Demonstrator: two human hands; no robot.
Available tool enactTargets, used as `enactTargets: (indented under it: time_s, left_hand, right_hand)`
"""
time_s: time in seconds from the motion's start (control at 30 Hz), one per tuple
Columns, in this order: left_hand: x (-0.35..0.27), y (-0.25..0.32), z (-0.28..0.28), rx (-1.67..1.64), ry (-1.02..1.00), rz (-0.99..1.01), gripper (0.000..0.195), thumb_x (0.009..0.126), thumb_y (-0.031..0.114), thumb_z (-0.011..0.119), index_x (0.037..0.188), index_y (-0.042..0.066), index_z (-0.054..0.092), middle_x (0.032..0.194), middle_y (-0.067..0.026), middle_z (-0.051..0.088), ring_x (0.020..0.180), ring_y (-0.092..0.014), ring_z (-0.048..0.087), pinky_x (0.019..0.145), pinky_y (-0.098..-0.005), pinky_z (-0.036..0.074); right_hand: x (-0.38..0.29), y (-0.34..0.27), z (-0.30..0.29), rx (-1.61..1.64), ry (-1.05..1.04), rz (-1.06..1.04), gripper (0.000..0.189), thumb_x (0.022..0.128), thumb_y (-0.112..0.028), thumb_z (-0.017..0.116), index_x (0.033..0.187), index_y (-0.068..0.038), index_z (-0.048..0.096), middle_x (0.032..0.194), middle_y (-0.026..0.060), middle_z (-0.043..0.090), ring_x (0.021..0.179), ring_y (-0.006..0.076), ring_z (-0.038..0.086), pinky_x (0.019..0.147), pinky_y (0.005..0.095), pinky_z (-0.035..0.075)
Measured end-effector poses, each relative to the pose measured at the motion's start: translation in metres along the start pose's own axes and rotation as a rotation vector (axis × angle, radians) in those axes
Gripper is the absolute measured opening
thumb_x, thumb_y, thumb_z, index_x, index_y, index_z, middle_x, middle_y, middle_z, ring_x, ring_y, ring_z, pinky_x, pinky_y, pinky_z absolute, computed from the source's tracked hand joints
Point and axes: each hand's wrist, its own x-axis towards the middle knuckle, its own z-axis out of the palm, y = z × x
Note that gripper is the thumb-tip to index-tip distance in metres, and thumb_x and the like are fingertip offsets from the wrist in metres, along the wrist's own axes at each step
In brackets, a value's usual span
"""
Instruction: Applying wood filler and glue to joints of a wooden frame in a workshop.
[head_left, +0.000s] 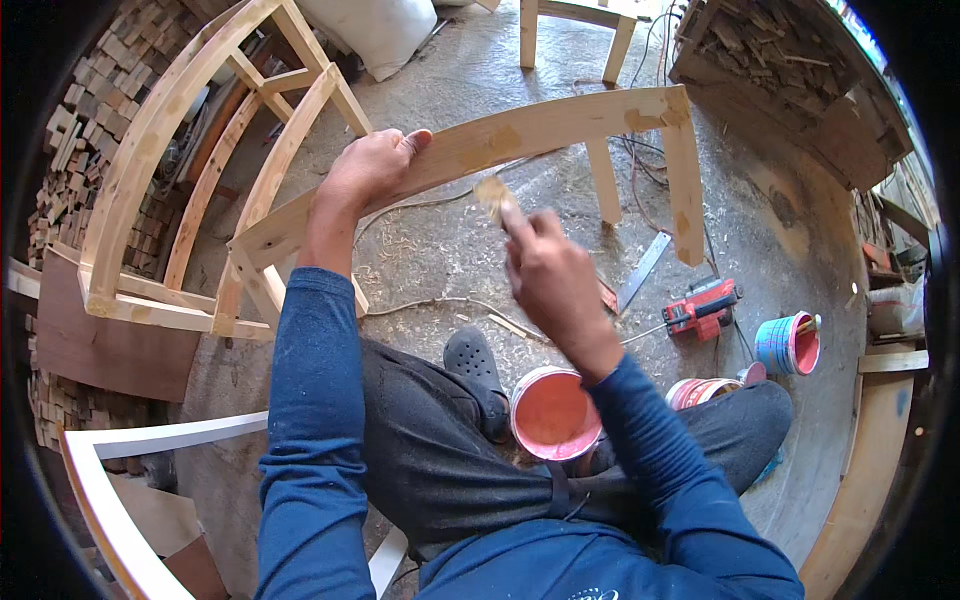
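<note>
My left hand (379, 166) grips the upper edge of the wooden frame's long rail (551, 124), which runs slantwise before me. Short wooden legs (682, 199) drop from the rail's ends. Tan filler patches (501, 142) mark its face, one near the middle and others by the right corner. In my right hand (551, 274) is a small hand tool (491, 192) with a flat, tan end, blurred, so its exact kind is unclear. That end is just below the rail; whether it touches is unclear. A bucket (556, 416) with pinkish-orange inside stands between my legs.
A red corded power tool (701, 309) and a try square (643, 271) lie on the shavings-strewn floor. Right of them stands a blue paint can (786, 345) holding a brush. Another wooden frame (157, 142) rises at left, before stacked wood blocks (112, 97). Cables cross the floor.
</note>
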Motion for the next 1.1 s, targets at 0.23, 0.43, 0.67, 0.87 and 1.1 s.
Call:
enactTargets:
  time_s: [0.23, 0.43, 0.67, 0.87, 1.1]
  left_hand:
    - [-0.011, 0.009, -0.004, -0.049, 0.054, -0.012, 0.058, 0.112, 0.051, 0.041, 0.12, 0.002, 0.072, 0.128, -0.0238, 0.07, 0.123, -0.04, 0.064, 0.105, -0.0484, 0.049]
    - [-0.007, 0.006, -0.002, -0.033, 0.028, -0.014, 0.056, 0.111, 0.049, 0.044, 0.117, 0.001, 0.071, 0.125, -0.025, 0.07, 0.121, -0.041, 0.064, 0.102, -0.0483, 0.049]
    - [-0.003, -0.003, 0.006, -0.03, 0.124, 0.086, 0.059, 0.111, 0.053, 0.042, 0.114, 0.001, 0.071, 0.125, -0.028, 0.069, 0.122, -0.043, 0.063, 0.101, -0.0505, 0.049]
    - [-0.007, -0.001, 0.005, -0.035, 0.162, 0.083, 0.059, 0.111, 0.052, 0.042, 0.113, -0.001, 0.071, 0.12, -0.0275, 0.07, 0.119, -0.044, 0.064, 0.1, -0.0515, 0.049]
    - [-0.007, 0.003, 0.003, -0.006, 0.115, 0.014, 0.056, 0.111, 0.05, 0.044, 0.116, 0.002, 0.071, 0.125, -0.0254, 0.07, 0.123, -0.042, 0.064, 0.103, -0.0501, 0.048]
  right_hand:
    - [0.067, 0.006, -0.054, -0.474, -0.301, -0.308, 0.038, 0.096, -0.003, 0.061, 0.135, -0.003, 0.064, 0.109, 0.0166, 0.065, 0.084, 0.0314, 0.072, 0.072, 0.0408, 0.064]
    - [0.061, 0.011, -0.052, -0.343, -0.239, -0.274, 0.03, 0.099, -0.005, 0.058, 0.128, 0.002, 0.064, 0.115, 0.0228, 0.064, 0.097, 0.0362, 0.075, 0.077, 0.0434, 0.066]
    - [0.05, 0.002, -0.055, -0.299, -0.305, -0.025, 0.029, 0.1, -0.007, 0.057, 0.126, 0.0, 0.065, 0.112, 0.023, 0.062, 0.095, 0.0364, 0.075, 0.077, 0.0463, 0.064]
    - [0.06, -0.013, -0.045, -0.398, -0.379, -0.135, 0.026, 0.1, -0.008, 0.057, 0.122, 0.002, 0.066, 0.11, 0.0205, 0.064, 0.094, 0.0335, 0.075, 0.076, 0.0423, 0.064]
    - [0.051, 0.015, -0.046, -0.278, -0.218, -0.158, 0.025, 0.097, -0.006, 0.058, 0.12, 0.002, 0.064, 0.114, 0.0231, 0.063, 0.092, 0.0374, 0.075, 0.074, 0.0446, 0.064]
